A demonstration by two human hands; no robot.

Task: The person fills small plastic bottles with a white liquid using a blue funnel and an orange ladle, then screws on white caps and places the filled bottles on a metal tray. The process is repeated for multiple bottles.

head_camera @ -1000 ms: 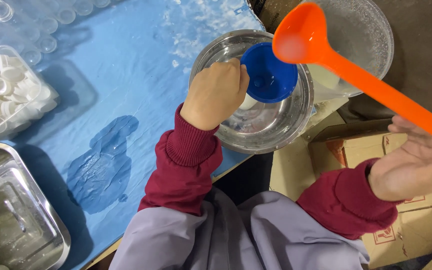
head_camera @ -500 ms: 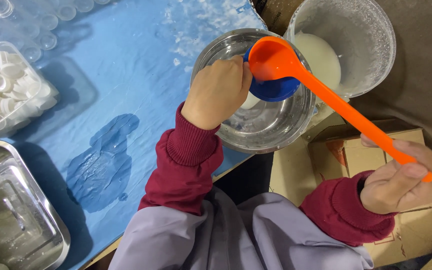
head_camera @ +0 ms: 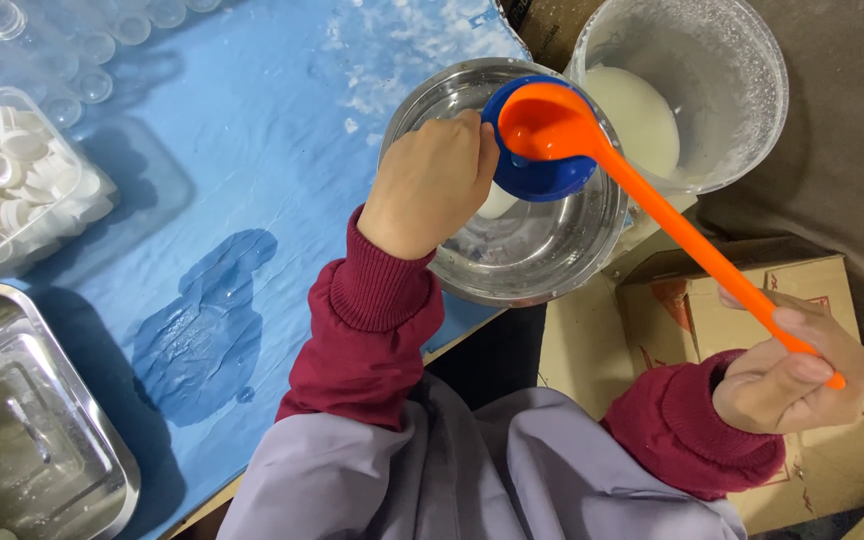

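My left hand (head_camera: pixel 432 185) is closed around a small white bottle (head_camera: pixel 499 203) inside a steel bowl (head_camera: pixel 542 255), with a blue funnel (head_camera: pixel 542 170) sitting on the bottle. My right hand (head_camera: pixel 792 375) grips the end of a long orange ladle (head_camera: pixel 652 210). The ladle's cup (head_camera: pixel 542 125) hangs tipped just over the funnel. Behind the bowl stands a clear plastic bucket (head_camera: pixel 742 90) holding white liquid (head_camera: pixel 642 115). Most of the bottle is hidden by my fingers and the funnel.
A blue sheet (head_camera: pixel 252 150) covers the table, with a wet patch (head_camera: pixel 207 330) near its front edge. A clear box of white caps (head_camera: pixel 12 185) sits at left, a steel tray (head_camera: pixel 32 440) at bottom left, clear bottles (head_camera: pixel 82 40) at the back. Cardboard boxes (head_camera: pixel 712 300) stand by my right arm.
The ladle has swung left and down from over the bucket to above the funnel. My right hand has closed more firmly on the handle. The left hand stayed on the bottle.
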